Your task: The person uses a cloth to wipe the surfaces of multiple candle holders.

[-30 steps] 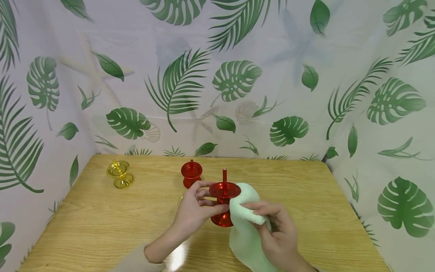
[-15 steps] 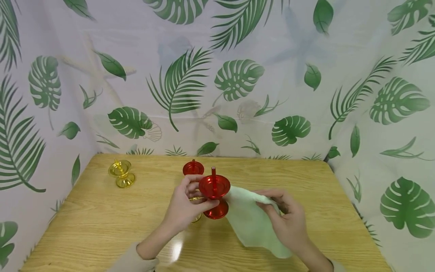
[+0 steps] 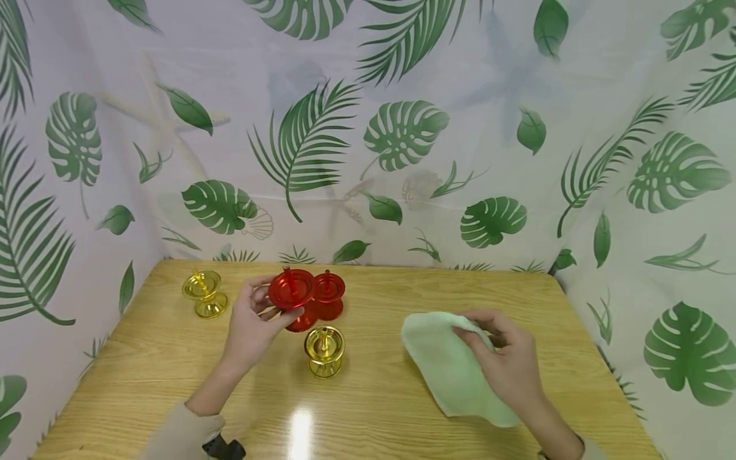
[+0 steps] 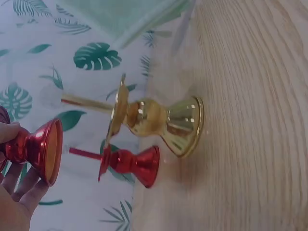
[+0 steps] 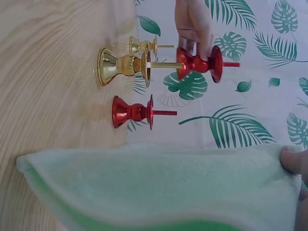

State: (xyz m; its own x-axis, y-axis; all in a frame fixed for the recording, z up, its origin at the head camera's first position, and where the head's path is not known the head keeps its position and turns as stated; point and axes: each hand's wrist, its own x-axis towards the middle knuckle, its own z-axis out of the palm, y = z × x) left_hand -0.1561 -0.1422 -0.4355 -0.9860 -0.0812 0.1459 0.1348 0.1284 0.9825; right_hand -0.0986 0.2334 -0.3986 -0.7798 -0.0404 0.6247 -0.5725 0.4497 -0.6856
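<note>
My left hand (image 3: 253, 324) grips a red candlestick (image 3: 291, 289) round its narrow middle, its spike pointing up. In the left wrist view, the foot of this red candlestick (image 4: 46, 149) hangs off the table. My right hand (image 3: 508, 354) pinches the top edge of a pale green cloth (image 3: 451, 364), which drapes down towards the tabletop. A gold candlestick (image 3: 324, 348) stands between the hands, nearer the front. Just behind the held one, a second red candlestick (image 3: 329, 299) stands upright on the table.
Another gold candlestick (image 3: 205, 294) stands at the back left of the wooden table (image 3: 172, 383). A leaf-patterned curtain (image 3: 322, 236) rises along the table's back and sides. A dark band (image 3: 224, 447) circles the left wrist.
The left hand has carried the red candlestick left and back, uncovering the front gold candlestick. The right hand has drawn the cloth away to the right of the candlestick.
</note>
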